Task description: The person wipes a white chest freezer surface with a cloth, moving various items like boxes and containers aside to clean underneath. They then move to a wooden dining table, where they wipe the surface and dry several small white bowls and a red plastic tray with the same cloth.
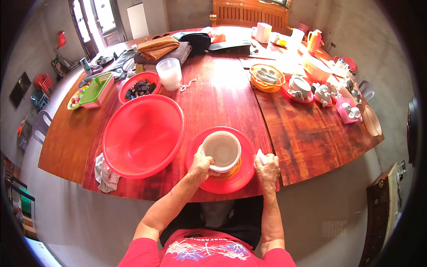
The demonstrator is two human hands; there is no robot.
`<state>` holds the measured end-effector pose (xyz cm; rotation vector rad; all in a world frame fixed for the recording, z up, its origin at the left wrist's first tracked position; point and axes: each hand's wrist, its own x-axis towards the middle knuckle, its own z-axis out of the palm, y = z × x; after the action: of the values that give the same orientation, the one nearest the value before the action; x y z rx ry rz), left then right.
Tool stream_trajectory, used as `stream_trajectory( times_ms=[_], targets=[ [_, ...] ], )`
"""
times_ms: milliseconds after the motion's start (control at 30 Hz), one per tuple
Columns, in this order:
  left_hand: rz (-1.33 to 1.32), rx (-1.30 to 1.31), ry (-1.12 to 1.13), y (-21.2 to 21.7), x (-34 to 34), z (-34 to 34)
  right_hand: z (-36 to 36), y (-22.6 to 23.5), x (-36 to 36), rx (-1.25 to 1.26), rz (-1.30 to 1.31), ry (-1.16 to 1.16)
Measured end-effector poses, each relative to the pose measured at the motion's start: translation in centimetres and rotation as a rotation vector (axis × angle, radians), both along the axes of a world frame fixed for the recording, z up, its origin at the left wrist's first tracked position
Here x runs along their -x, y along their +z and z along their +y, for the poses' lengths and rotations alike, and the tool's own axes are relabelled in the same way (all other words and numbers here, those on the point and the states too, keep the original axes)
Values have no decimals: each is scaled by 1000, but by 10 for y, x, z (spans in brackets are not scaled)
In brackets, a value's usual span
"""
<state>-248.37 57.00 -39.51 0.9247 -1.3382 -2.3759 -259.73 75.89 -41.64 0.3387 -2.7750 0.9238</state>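
Note:
A white plastic tub point(222, 150) stands in a small red basin point(231, 180) at the table's near edge, with something orange under it. My left hand point(200, 166) grips the tub's left rim. My right hand point(267, 168) rests on the basin's right edge, closed around a small white cloth or wad point(260, 155). A large empty red basin point(142, 133) lies just to the left of the small one.
A rag point(106, 175) hangs over the near edge at left. Farther back are a red bowl of dark pieces point(140, 87), a clear tub point(170, 73), a green basket point(97, 90), an orange basket point(266, 78), cups and teaware point(324, 93), and folded cloths point(160, 48).

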Motion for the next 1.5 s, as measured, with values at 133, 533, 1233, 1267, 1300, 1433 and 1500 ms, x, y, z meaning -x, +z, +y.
stream_trajectory(
  times_ms=[133, 533, 1233, 1267, 1300, 1433, 1500],
  targets=[
    [60, -20, -35, -4, 0, 1, 0, -31, 1, -140, -276, 68],
    [167, 11, 21, -6, -3, -18, 69, -104, 110, 991, -48, -90],
    [-107, -2, -134, 11, 8, -13, 151, -94, 213, 983, -6, -155],
    [-126, 5, -100, 11, 2, -17, 114, -67, 184, 1035, 64, -239],
    [-134, 12, -83, 16, -1, -17, 91, -40, 159, 1084, 152, -336],
    [-150, 35, -74, 17, 5, -12, 57, -2, 114, 840, 70, 30],
    [-148, 153, -19, 10, 0, -16, 0, 51, 57, 703, -250, 153]
  ],
)
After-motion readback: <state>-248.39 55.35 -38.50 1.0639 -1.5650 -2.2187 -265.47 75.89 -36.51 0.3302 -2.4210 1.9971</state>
